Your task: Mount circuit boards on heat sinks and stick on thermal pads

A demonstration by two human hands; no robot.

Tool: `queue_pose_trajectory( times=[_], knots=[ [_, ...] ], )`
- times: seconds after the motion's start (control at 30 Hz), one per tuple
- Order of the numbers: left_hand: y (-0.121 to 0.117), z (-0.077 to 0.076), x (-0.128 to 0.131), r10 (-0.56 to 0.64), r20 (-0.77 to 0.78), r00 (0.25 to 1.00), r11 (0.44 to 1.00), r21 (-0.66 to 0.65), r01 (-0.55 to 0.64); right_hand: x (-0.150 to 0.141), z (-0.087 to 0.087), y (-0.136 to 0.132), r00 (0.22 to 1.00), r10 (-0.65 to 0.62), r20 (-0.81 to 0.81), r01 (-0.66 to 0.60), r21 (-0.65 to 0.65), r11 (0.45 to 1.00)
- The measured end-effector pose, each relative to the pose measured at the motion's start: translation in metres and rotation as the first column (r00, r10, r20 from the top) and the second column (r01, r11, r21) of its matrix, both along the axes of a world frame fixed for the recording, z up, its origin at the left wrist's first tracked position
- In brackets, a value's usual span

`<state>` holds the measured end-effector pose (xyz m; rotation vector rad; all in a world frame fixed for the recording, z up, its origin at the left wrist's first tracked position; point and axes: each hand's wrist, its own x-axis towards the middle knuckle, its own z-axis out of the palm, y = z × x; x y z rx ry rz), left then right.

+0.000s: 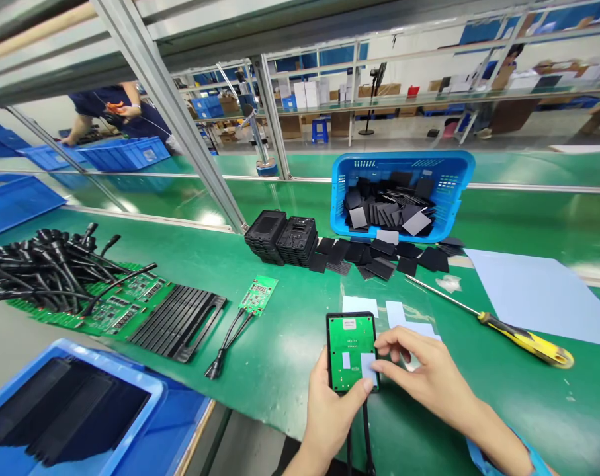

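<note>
A black plastic case with a green circuit board in it is in my left hand, fingers round its left side. My left thumb presses on a light-blue pad at the board's lower right corner. A smaller pale pad lies beside it. My right hand is at the case's right edge, thumb and fingers bent and apart, the thumb touching the pad's edge. Black cables hang from the case. Behind my right hand, light-blue pads lie on clear film.
A yellow-black screwdriver lies right, near a light-blue sheet. A blue basket holds black plates; stacked black cases stand left of it. Another wired board, a cable pile and a blue bin are left. A co-worker stands behind.
</note>
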<state>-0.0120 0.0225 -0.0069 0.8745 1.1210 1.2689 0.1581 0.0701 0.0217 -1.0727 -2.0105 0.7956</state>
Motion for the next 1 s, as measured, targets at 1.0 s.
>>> queue_pose_trajectory(
  times=[1.0],
  knots=[
    [0.018,-0.009,-0.018,0.196,0.4,0.895,0.934,-0.354,-0.046,0.104,-0.027,0.044,0.829,-0.29,0.478,0.31,0.039,0.95]
  ],
)
